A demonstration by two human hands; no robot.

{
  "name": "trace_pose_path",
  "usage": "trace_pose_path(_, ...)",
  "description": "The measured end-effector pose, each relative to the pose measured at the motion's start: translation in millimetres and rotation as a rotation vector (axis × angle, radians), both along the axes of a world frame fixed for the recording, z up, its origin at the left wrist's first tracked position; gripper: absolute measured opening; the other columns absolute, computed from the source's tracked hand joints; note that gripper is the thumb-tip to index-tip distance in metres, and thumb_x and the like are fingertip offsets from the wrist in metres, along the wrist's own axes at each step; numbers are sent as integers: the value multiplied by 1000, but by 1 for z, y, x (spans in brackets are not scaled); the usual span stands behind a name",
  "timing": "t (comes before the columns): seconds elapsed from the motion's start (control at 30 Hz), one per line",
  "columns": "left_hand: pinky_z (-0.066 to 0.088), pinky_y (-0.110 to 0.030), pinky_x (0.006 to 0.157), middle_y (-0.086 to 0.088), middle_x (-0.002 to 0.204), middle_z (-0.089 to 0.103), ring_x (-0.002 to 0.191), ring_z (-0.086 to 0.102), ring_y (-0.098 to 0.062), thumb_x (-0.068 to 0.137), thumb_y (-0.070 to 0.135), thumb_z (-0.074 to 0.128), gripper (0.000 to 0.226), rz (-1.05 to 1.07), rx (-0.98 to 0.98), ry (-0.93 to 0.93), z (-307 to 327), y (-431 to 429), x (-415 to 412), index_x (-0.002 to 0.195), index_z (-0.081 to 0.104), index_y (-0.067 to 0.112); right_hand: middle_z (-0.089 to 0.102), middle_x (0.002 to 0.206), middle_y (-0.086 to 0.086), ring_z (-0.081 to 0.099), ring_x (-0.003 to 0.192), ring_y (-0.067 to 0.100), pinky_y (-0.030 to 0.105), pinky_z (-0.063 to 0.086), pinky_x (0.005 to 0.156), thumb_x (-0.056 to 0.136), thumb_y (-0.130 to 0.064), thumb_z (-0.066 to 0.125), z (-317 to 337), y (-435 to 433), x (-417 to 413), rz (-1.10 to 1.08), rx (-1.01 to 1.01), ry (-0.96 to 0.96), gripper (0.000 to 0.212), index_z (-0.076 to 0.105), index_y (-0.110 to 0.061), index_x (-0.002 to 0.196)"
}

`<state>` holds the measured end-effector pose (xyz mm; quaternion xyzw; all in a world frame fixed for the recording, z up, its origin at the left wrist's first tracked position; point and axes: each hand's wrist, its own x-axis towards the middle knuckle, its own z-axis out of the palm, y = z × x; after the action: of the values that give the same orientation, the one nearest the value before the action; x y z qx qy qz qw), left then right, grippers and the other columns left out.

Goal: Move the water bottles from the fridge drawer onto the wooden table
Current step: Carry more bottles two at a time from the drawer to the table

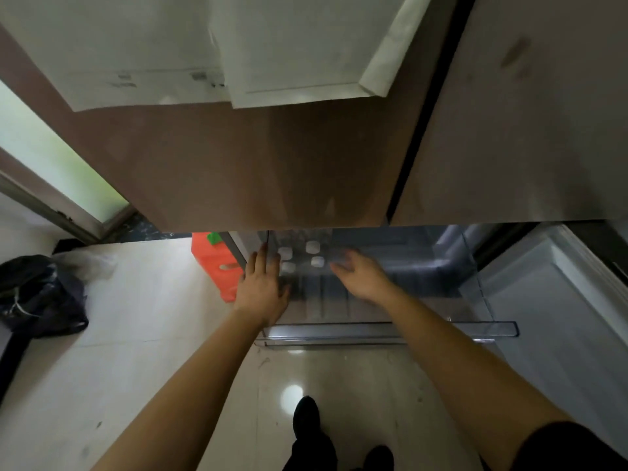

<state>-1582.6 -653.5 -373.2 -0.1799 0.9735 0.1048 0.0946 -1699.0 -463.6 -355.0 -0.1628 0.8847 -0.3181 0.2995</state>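
As both arms reached down into the pulled-out fridge drawer (390,329), my left hand (261,287) lay flat and open, fingers together and pointing away from me, at the drawer's left wall. My right hand (360,275) was also open, palm turned inward and fingers loosely spread; it held nothing. Motion blur softened its fingertips, so contact with anything could not be confirmed.

The water bottles (300,256) stood upright in a small cluster at the drawer's rear left, seen from above as four pale caps, their long axes vertical and their clear bodies barely distinguishable from the drawer's floor. The cluster lay between the two hands, slightly beyond them. The left hand was just beside the nearest caps; the right hand was close to the rightmost ones. Neither hand had closed on a bottle. By my judgement the left hand was marginally nearer, and a grasp would have called for an approach from the side, around the body below the cap.

Outward, the drawer's clear front rim faced me. An orange crate (217,263) stood on the floor to the drawer's left, and a dark bag (37,297) lay farther left. No wooden table was in view.
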Motion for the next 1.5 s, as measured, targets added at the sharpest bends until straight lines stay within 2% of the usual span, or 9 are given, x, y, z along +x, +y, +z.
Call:
trace_pose_path(0.2, 8, -55, 119, -13, 165, 2, 151, 1, -36, 96, 48, 49, 71, -67, -119, 21, 1, 3, 0, 154, 16, 23, 64, 128, 14, 62, 113, 32, 40, 53, 88, 99, -42, 55, -16, -63, -26, -191, -141, -254, 44, 62, -8, 125)
trace_pose_path(0.33, 29, -54, 107, -19, 156, 28, 136, 31, -40, 86, 37, 63, 72, -232, -292, 41, 6, 6, -8, 149, 31, 21, 61, 128, 6, 63, 113, 26, 31, 52, 80, 99, -39, 57, -23, -75, -30, -340, -309, -502, 44, 53, -10, 133)
trace_pose_path(0.5, 27, -51, 106, -19, 148, 33, 132, 30, -39, 88, 36, 56, 71, -288, -371, -102, 2, 2, -33, 150, 23, 23, 63, 104, 10, 60, 75, 13, 21, 49, 59, 103, -29, 51, -28, -58, -34, -422, -341, -449, 23, 60, -11, 115)
trace_pose_path(0.6, 27, -48, 105, -18, 149, 31, 135, 26, -39, 90, 41, 52, 66, -259, -423, -160, -1, 5, -47, 149, 25, 26, 58, 85, 5, 55, 70, 14, 26, 47, 64, 103, -32, 49, -26, -27, -38, -483, -275, -463, 22, 57, -18, 87)
trace_pose_path(0.73, 28, -47, 109, -22, 144, 41, 134, 31, -41, 93, 24, 50, 51, -243, -504, -196, 0, 10, -58, 143, 40, 25, 59, 80, 7, 56, 74, 20, 31, 44, 70, 101, -48, 47, -16, 12, -35, -442, -213, -306, 37, 57, -14, 90)
trace_pose_path(1.0, 37, -48, 103, -21, 138, 46, 132, 36, -44, 86, 12, 62, 53, -238, -445, 12, 37, 31, -51, 136, 50, 25, 52, 72, 2, 48, 63, 12, 13, 38, 46, 104, -33, 48, 20, 55, -5, -472, -308, -221, 27, 52, -9, 92)
trace_pose_path(1.23, 48, -42, 67, -18, 94, 59, 82, 50, -36, 70, 17, 79, 37, -205, -355, 309, 57, 53, -13, 102, 61, 13, 61, 87, 6, 58, 86, 27, 40, 44, 77, 91, -57, 49, 41, 90, 5, -462, -249, 1, 41, 60, -18, 82)
trace_pose_path(1.33, 47, -42, 67, -12, 97, 61, 83, 48, -30, 83, 26, 72, 27, -148, -221, 448, 72, 57, -6, 103, 59, 14, 62, 102, 9, 57, 93, 27, 34, 42, 77, 100, -47, 49, 60, 100, 11, -359, -116, 181, 41, 62, -9, 109)
trace_pose_path(1.5, 50, -42, 80, -5, 110, 62, 94, 49, -25, 85, 29, 72, 27, -169, 19, 421, 88, 55, 6, 108, 58, 23, 65, 103, 11, 58, 88, 25, 34, 43, 72, 99, -45, 51, 79, 105, 18, -181, 10, 472, 40, 61, -9, 112)
